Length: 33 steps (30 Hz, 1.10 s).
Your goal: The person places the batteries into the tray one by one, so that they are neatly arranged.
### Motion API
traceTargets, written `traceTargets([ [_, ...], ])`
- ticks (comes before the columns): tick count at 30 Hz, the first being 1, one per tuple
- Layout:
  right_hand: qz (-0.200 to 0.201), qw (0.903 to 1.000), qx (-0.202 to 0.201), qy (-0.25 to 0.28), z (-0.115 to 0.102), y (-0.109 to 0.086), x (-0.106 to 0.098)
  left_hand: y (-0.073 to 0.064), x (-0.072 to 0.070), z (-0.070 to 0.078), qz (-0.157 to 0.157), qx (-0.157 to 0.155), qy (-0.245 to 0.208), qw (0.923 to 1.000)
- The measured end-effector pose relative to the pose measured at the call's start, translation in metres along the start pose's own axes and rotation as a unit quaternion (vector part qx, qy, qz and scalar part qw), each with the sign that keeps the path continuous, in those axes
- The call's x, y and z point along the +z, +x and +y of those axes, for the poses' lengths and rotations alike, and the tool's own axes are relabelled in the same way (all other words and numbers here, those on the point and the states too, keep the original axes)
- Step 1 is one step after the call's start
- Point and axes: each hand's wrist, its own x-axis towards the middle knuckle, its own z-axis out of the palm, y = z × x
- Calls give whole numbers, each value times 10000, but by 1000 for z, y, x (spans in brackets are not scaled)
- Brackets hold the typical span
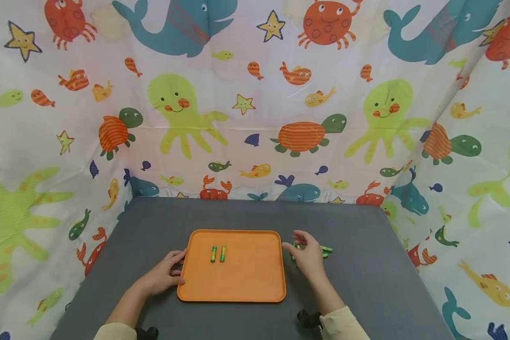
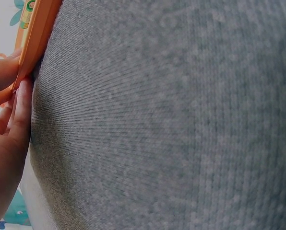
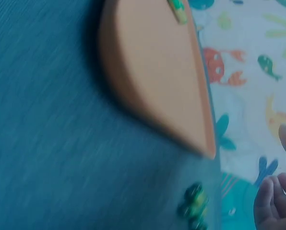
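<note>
An orange tray point(image 1: 255, 278) lies on the grey table, and two green-and-yellow batteries point(image 1: 223, 254) stand out side by side on its left half. My left hand point(image 1: 163, 274) holds the tray's left edge; in the left wrist view the thumb and fingers point(image 2: 22, 108) meet at the orange rim point(image 2: 40, 38). Just past the tray's right edge, my right hand point(image 1: 308, 255) hovers at a small pile of similar batteries point(image 1: 326, 249), partly covering it. Thumb and fingers of that hand point(image 3: 277, 196) are apart with nothing between them in the right wrist view, where the pile point(image 3: 196, 203) looks blurred.
The grey table point(image 1: 365, 264) reaches out around the tray on all sides. A white curtain point(image 1: 255, 141) printed with sea animals closes off the back and both sides. A black wrist strap point(image 1: 309, 319) sits at the right cuff.
</note>
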Motion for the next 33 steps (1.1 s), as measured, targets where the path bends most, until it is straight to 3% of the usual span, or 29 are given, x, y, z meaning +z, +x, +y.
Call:
traceTargets([
  [8,588,9952,314,-719,35,-2,-23,-2,-2,3,116,93,114,9998],
  [14,1007,9900,340,-925,55,-3,-30,-2,-1,3,86,168,96,9998],
  [22,949,9890,639,-938,71,-5,-34,-1,1,0,55,171,141,9997],
  [33,878,9851,875,-1196,76,-8,-34,-1,1,1,31,40,175,9998],
])
